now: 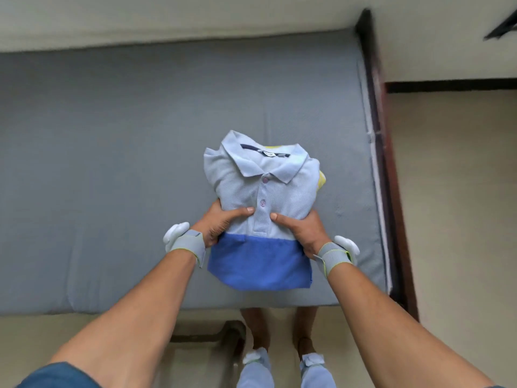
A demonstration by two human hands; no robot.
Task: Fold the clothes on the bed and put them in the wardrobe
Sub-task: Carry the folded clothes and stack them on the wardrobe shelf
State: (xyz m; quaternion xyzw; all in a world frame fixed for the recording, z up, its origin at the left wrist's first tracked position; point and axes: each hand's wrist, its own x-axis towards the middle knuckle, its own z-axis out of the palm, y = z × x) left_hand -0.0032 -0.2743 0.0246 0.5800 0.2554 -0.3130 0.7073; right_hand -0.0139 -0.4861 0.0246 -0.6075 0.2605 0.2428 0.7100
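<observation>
Fingers (212, 233) of the left hand (216, 224) curl under the near left edge of a stack of folded clothes, thumb laid flat on top; the right hand (300, 231) mirrors this grip on the near right edge, its thumb also on top and its other fingers out of sight beneath the cloth. Both hands thus hold the stack, which sits over the near right part of the bed (112, 163) (whether it rests on the mattress or is just lifted clear cannot be told). Nearest lies a blue garment (260, 264), folded; above it a pale blue polo shirt (260, 180), folded with collar and button placket uppermost; beneath and beyond, a sliver of a yellow garment (321, 180) shows at the right edge.

Judged from this layout, the folding appears finished: no loose clothes are visible elsewhere on the bed. What seems left is the carrying and stowing. The wardrobe is not in view, so its direction and state are unknown. How many pieces make up the stack cannot be counted, as lower layers are covered. Beyond the bed, a dark wooden frame (375, 93) is blurred, and the far left of the mattress runs out of frame.
</observation>
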